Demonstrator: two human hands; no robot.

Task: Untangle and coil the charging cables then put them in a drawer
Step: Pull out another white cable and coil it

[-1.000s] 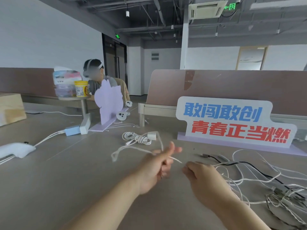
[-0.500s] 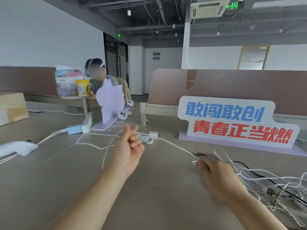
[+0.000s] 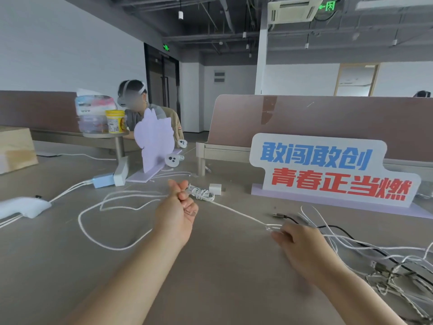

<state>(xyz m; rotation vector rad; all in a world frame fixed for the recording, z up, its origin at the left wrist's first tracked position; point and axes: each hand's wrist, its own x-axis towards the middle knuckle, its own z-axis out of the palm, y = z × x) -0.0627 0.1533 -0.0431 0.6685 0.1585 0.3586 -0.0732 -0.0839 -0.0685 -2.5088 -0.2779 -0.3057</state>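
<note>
The left hand [image 3: 178, 208], at the centre of the frame, is closed in a loose fist round a white cable [image 3: 239, 213], thumb up. The right hand [image 3: 298, 241], lower right of centre, has its fingers curled down on the same cable just where it runs into the tangle of cables [image 3: 384, 266] at the right edge. Between the two hands the cable is drawn straight, and that seems to be the reason for the hold: the right hand pins the knotted end so the pile is not dragged along, while the left hand draws the freed length out toward the left (the right fingertips are hidden behind the back of the hand, so the exact pinch cannot be made out). The freed part lies in wide slack loops on the table [image 3: 222, 277] left of centre. A coiled cable [image 3: 202, 194] with a white plug [image 3: 215, 189] lies just beyond the left fist, well apart from the pile, probably set there so it will not catch again. A black cable [image 3: 289, 217] runs into the tangle close above the right hand and looks likely to snag. The bare table at lower left and along the bottom gives room for pulling and coiling. Farther up, the sign [image 3: 328, 170] at right and the lilac cutout [image 3: 154, 139] and blue adapter [image 3: 103, 180] at upper left close that room in. No drawer is in view.
</note>
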